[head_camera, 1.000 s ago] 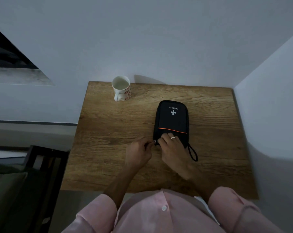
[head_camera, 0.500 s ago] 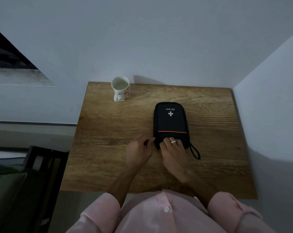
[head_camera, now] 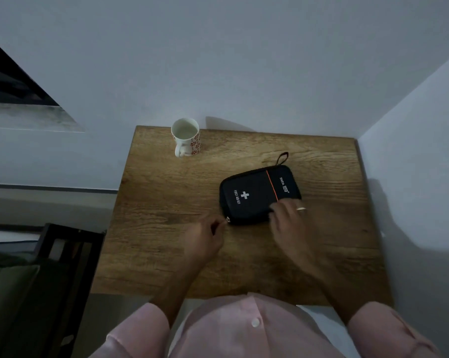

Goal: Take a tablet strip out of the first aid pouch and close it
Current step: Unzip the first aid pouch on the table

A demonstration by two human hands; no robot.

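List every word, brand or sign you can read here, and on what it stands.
"FIRST AID KIT": on the black pouch.
White cross: on the pouch, beside those words.
"TATA": on the pouch, beyond its orange stripe; the logo after it is too blurred.
Mug: red flowers only, no text.

The person wears a pale pink shirt of plain, smooth cloth. One small round white button shows on its front, set on a straight placket that runs down the middle. The left sleeve and the right sleeve are of the same pink and end well short of the wrists, leaving both forearms uncovered. A curved seam crosses the right sleeve near its end. A light, shiny ring circles one finger of the right grip.
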